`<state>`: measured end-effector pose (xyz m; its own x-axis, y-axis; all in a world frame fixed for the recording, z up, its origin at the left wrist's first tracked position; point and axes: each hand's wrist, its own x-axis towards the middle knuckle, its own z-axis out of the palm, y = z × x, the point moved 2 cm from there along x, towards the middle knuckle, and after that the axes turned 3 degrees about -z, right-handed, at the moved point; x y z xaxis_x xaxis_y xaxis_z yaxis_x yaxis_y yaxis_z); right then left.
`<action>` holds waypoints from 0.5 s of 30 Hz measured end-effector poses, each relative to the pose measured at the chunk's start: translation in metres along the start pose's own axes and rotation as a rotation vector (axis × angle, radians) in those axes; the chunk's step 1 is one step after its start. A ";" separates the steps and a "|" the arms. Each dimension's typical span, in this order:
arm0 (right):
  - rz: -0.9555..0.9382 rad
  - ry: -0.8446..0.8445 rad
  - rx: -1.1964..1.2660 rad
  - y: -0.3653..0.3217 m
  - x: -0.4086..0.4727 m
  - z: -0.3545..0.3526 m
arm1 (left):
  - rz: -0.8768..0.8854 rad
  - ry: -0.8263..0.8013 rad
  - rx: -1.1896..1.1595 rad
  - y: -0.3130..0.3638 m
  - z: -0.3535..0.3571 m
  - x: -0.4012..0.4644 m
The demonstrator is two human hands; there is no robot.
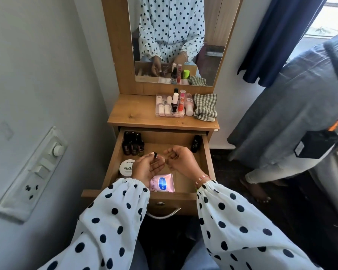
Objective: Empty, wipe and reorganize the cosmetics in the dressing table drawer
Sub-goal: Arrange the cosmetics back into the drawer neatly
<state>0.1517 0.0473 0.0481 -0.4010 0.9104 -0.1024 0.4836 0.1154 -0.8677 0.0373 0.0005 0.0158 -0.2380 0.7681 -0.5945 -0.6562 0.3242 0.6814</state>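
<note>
Holding a small bottle [158, 157] over the open drawer [207, 158], the left hand [147, 168] lies palm up with its fingers curled round the item, whose black cap shows at the fingertips. The right hand [180, 160] sits just beside it, fingers curled toward the palm with the thumb and forefinger close together; whether they pinch anything cannot be told from the head view, as the area is small and blurred. Beyond and left of the left-hand fingers, a cluster of dark nail polish bottles [133, 145] stands upright in the far left corner of the drawer. Nearer, left of that hand, a round white tub [126, 168] lies against the left wall. Below both hands, a pink sachet [162, 183] lies flat on the drawer floor. Beyond the right-hand fingers, a black container [196, 143] stands at the far right corner. On the tabletop [133, 112] above the drawer, a clear organizer tray [170, 114] holds several upright bottles, with a checked cloth [205, 109] just beside it on the right. The mirror [176, 39] behind reflects both hands.
</note>
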 end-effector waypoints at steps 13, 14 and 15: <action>0.166 0.249 0.492 0.006 0.006 -0.017 | 0.071 -0.118 0.018 -0.005 -0.006 -0.003; 0.163 0.243 0.475 0.006 0.008 -0.017 | 0.085 -0.111 0.022 -0.005 -0.006 -0.001; 0.157 0.226 0.480 0.004 0.011 -0.018 | 0.095 -0.105 0.019 -0.003 -0.004 0.001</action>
<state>0.1629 0.0647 0.0520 -0.1506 0.9707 -0.1872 0.0934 -0.1745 -0.9802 0.0364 -0.0026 0.0113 -0.2213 0.8492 -0.4794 -0.6205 0.2567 0.7410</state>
